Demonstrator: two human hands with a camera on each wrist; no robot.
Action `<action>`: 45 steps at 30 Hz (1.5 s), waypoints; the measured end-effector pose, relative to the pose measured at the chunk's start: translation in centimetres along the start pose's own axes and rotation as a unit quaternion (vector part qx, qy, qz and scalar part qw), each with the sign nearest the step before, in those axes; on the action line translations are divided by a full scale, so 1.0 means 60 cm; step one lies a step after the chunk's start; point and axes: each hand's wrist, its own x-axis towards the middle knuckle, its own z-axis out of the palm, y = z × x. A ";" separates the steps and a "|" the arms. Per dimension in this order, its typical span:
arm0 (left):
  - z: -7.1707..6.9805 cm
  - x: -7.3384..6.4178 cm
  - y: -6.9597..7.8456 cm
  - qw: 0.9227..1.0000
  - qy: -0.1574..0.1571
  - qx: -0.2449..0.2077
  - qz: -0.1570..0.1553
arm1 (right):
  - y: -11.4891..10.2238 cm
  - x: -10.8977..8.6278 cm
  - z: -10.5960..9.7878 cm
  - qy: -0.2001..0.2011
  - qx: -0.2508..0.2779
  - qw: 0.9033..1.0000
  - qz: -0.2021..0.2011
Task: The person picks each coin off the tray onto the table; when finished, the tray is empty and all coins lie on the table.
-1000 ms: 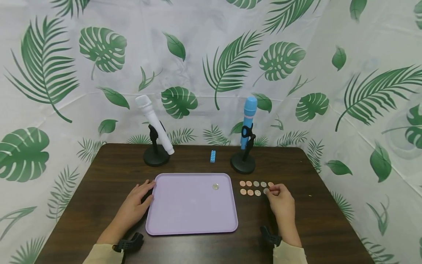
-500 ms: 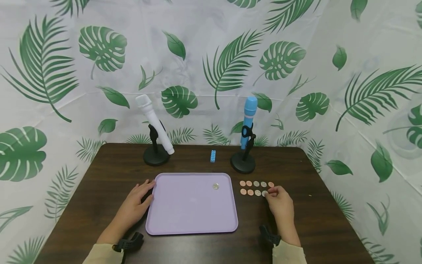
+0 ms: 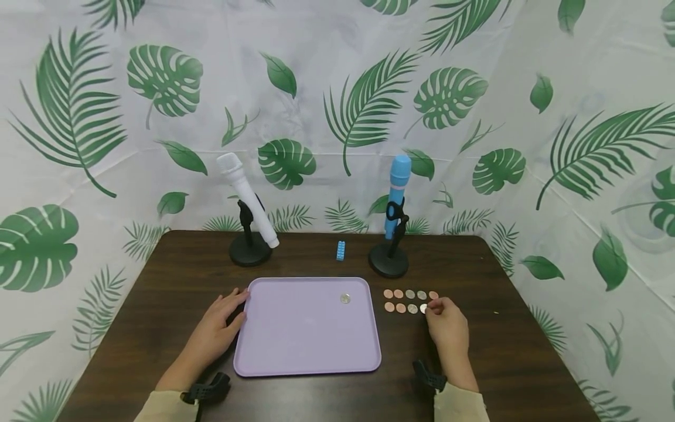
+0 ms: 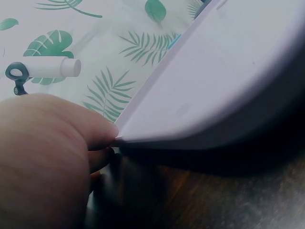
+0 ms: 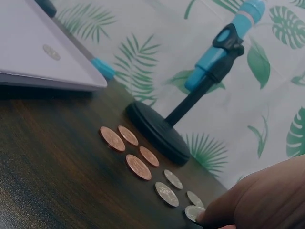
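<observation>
On the table's right side, my right hand (image 3: pixel 447 328) has its thumb and fingers at the edge of a silver coin (image 5: pixel 193 213). This coin lies at the right end of the nearer of two rows of copper and silver coins. A copper coin (image 3: pixel 433 295) ends the farther row, just beyond my fingertips. My left hand (image 3: pixel 213 329) rests with extended fingers against the left rim of a lilac tray (image 3: pixel 306 340). One coin (image 3: pixel 345 298) lies in the tray near its far right corner. My right fingers partly cover the silver coin.
Behind the tray stand a white microphone (image 3: pixel 248 196) on a black stand and a blue microphone (image 3: pixel 399 181) on another. A small blue toy brick (image 3: pixel 340 251) lies between them. A leaf-print cloth (image 3: pixel 295 70) hangs behind the table.
My right hand has shifted slightly left and nearer, and the silver coin at its fingertips has slid with it into line with the nearer row. My left hand keeps its place.
</observation>
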 end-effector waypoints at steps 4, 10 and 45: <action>0.002 -0.001 0.000 1.000 -0.002 -0.001 -0.002 | 0.002 -0.001 0.001 -0.002 -0.004 1.000 0.004; 0.002 0.000 -0.002 1.000 0.001 -0.003 0.003 | 0.006 0.004 0.006 0.002 -0.006 1.000 -0.003; 0.004 -0.001 0.000 1.000 0.005 -0.001 0.007 | 0.008 0.010 -0.002 0.080 0.089 0.993 0.016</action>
